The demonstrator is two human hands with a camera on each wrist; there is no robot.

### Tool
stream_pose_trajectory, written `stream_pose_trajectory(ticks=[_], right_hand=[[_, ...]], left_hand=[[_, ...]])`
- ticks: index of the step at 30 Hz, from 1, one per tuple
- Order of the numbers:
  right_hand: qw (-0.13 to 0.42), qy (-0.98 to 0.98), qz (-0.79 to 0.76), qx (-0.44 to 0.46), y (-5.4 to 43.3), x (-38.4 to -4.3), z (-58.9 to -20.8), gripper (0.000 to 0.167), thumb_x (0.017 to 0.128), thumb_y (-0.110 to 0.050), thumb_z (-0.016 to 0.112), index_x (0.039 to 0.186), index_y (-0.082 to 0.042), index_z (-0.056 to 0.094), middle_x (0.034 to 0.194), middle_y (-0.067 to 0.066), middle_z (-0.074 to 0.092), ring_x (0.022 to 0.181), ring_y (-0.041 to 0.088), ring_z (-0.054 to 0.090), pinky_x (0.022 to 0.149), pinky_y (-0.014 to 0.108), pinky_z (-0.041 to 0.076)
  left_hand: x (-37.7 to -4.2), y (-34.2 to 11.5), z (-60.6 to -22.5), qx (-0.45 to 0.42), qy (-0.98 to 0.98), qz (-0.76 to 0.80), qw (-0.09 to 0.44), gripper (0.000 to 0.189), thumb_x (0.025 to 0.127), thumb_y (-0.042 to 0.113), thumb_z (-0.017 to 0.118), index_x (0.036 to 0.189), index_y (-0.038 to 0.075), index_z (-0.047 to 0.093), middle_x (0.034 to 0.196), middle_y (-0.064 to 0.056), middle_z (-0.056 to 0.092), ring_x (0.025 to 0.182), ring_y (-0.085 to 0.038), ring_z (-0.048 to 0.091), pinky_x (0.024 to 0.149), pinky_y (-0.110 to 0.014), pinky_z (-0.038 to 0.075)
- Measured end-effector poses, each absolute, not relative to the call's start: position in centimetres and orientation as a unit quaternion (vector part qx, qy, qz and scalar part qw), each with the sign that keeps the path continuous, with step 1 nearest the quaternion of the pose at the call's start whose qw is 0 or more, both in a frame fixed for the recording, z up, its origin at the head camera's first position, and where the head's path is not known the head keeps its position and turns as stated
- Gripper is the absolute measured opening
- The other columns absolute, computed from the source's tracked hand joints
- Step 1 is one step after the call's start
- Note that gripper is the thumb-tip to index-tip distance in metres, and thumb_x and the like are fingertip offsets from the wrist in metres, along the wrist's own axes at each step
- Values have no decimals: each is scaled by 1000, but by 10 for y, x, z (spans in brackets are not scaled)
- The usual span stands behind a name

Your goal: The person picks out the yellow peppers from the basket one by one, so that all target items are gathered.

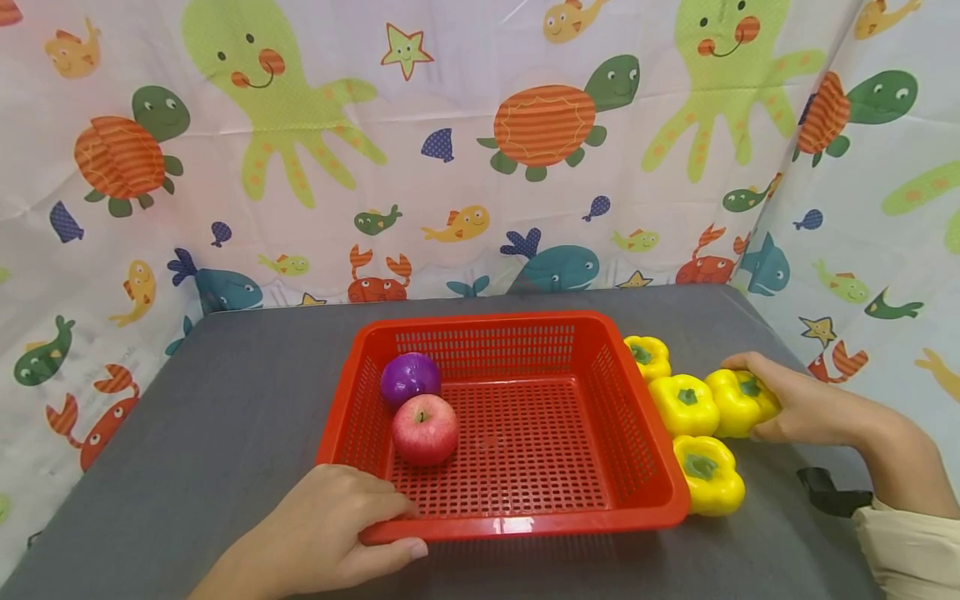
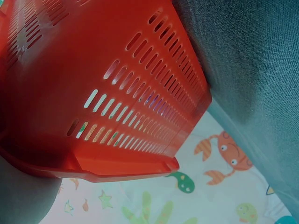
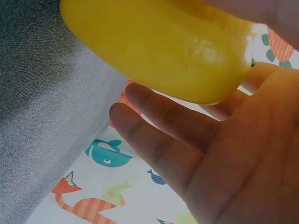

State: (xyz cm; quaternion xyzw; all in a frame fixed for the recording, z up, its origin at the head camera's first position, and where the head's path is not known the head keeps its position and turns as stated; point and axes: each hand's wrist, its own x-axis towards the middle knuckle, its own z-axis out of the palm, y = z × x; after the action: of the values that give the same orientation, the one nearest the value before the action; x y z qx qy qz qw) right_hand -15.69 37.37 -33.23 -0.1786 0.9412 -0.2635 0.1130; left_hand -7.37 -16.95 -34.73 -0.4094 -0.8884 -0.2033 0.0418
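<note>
A red plastic basket (image 1: 517, 525) with slotted walls stands on the table. My left hand (image 1: 333, 525) grips its front left corner, fingers over the rim and thumb along the outside. Inside, at the left, a red apple (image 1: 425, 430) lies just in front of a purple onion (image 1: 409, 379). Right of the basket, my right hand (image 1: 813, 407) holds a yellow bell pepper (image 1: 731, 404) from its right side, thumb in front and fingers behind. In the right wrist view, two lower fingers (image 3: 159, 149) extend below this pepper's glossy side.
More yellow bell peppers stand along the basket's right wall: one at the back (image 1: 651, 360), one in the middle (image 1: 678, 408) and one in front (image 1: 712, 487). A grey cloth (image 1: 187, 442) covers the table. A curtain (image 1: 442, 92) printed with sea animals encloses the back and sides.
</note>
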Motion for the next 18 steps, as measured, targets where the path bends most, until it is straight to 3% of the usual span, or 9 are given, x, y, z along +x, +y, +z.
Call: stream_pose_trajectory(ticks=[4, 12, 18], right_hand=[[113, 942, -262, -177, 374, -157, -333, 85, 70, -5, 84, 140, -3, 36, 122, 15, 47, 103, 31, 46, 74, 31, 51], [106, 946, -252, -178, 373, -155, -331, 93, 69, -11, 87, 145, -3, 34, 134, 24, 40, 111, 38, 41, 81, 49, 48], [109, 943, -257, -180, 374, -154, -331, 96, 70, -16, 87, 147, -3, 32, 137, 25, 38, 113, 39, 40, 82, 52, 48]], left_hand=[[-74, -170, -347, -408, -889, -205, 39, 20, 91, 51, 67, 93, 33, 75, 75, 29, 60, 60, 10, 47, 56, -17, 43], [-74, -170, -347, -405, -892, -197, 40, 22, 91, 52, 66, 94, 32, 76, 77, 28, 62, 62, 9, 49, 59, -19, 46], [-74, -169, -346, -401, -894, -198, 32, 23, 91, 53, 66, 95, 32, 76, 78, 28, 63, 62, 9, 50, 59, -19, 46]])
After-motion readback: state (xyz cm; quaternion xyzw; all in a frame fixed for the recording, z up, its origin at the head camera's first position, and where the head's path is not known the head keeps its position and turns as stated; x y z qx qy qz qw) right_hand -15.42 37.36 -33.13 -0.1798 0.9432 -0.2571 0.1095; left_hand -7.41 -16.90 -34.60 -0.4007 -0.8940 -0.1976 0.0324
